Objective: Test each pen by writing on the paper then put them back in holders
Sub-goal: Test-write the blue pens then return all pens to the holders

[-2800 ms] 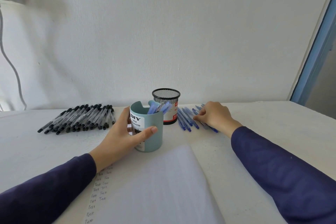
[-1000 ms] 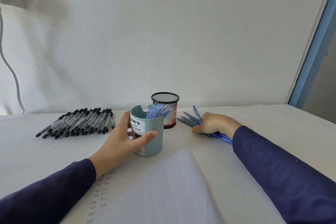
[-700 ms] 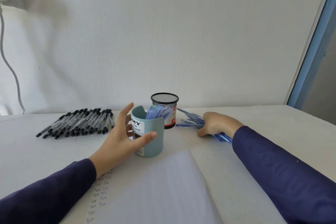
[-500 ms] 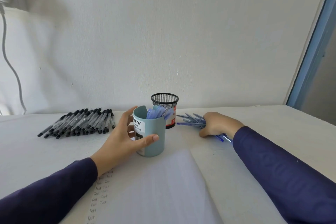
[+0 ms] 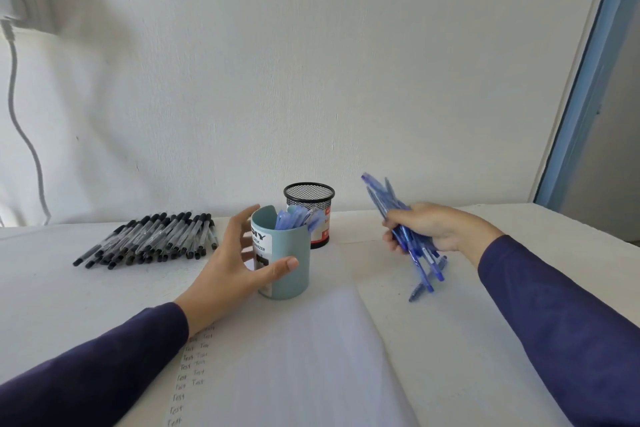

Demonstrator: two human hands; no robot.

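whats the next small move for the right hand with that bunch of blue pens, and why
Probably carry the bundle of blue pens left and lower it into the teal holder. The right hand has them lifted off the table, the left hand steadies that holder, and it already holds blue pens.

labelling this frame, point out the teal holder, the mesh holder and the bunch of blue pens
teal holder [image 5: 289,265], head view, front wall
mesh holder [image 5: 309,191], head view, mesh rim
bunch of blue pens [image 5: 381,199], head view, upper barrels
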